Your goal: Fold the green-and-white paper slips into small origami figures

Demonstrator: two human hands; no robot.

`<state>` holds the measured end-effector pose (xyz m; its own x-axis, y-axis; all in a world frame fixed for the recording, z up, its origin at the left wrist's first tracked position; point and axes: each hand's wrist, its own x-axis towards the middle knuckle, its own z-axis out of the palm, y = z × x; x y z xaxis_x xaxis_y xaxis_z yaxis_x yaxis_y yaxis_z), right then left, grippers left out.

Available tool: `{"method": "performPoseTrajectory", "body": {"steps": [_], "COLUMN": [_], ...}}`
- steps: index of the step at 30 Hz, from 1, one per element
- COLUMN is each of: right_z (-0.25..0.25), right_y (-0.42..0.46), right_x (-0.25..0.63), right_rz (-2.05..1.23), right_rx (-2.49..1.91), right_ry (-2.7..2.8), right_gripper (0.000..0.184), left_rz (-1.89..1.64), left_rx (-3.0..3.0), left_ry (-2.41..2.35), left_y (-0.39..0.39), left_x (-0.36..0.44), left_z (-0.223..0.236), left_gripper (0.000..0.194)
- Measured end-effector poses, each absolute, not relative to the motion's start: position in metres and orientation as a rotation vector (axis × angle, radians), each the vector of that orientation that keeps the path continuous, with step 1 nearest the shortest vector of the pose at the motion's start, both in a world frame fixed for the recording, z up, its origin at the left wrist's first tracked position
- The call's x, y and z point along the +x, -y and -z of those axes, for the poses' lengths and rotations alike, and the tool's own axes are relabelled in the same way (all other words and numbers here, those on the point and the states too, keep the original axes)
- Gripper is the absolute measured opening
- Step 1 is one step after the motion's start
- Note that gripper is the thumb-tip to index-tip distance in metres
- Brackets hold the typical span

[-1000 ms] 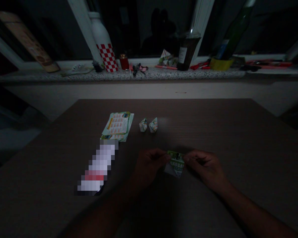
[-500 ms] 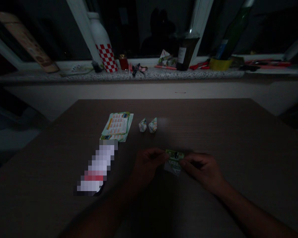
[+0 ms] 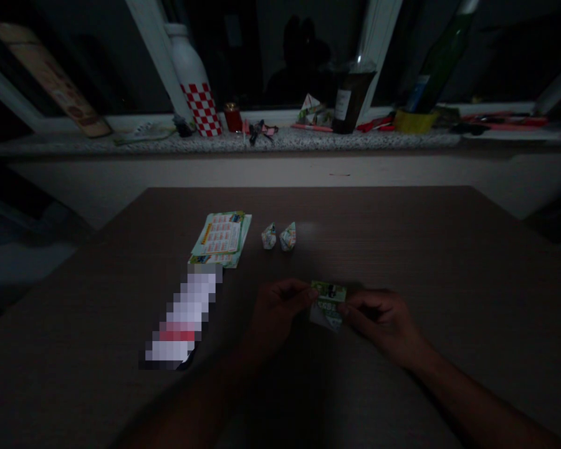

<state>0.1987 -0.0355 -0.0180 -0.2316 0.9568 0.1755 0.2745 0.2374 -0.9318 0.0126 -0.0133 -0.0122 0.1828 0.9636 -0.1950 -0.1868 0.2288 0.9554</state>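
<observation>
A small folded piece of printed paper (image 3: 328,305), green along its top with a pale lower part, is held between my two hands just above the table. My left hand (image 3: 278,312) pinches its left edge between thumb and fingers. On the other side, my right hand (image 3: 383,318) grips the right edge the same way. Beyond the hands, two small folded paper shapes (image 3: 288,237) stand side by side. A stack of printed green-and-white leaflets (image 3: 220,237) lies to their left.
Left of my hands a phone (image 3: 187,318) with a blurred-out screen rests on the brown table (image 3: 402,237). Along the granite windowsill (image 3: 290,138) stand a red-checked white bottle (image 3: 199,93), a dark plastic cup (image 3: 350,96) and a green bottle (image 3: 442,62).
The folded paper has tilted very slightly between my fingers. Both hands keep nearly the same place, and the things on the table have not moved.
</observation>
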Motion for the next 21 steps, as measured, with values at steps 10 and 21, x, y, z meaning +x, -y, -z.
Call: {"method": "performPoseTrajectory", "body": {"steps": [10, 21], "right_z": [0.0194, 0.0166], "right_y": [0.0351, 0.0365], "right_x": [0.1988, 0.1962], "right_rz": [-1.039, -1.008], "right_rx": [-1.117, -1.127], "right_ry": [1.718, 1.711], "right_gripper": [0.025, 0.023], "left_rz": [-1.054, -1.075], "left_rx": [0.978, 0.906], "left_ry": [-1.015, -0.993], "left_y": [0.0136, 0.0126], "left_x": [0.0129, 0.0129], "left_z": [0.0123, 0.0145], "left_gripper": [0.012, 0.012]}}
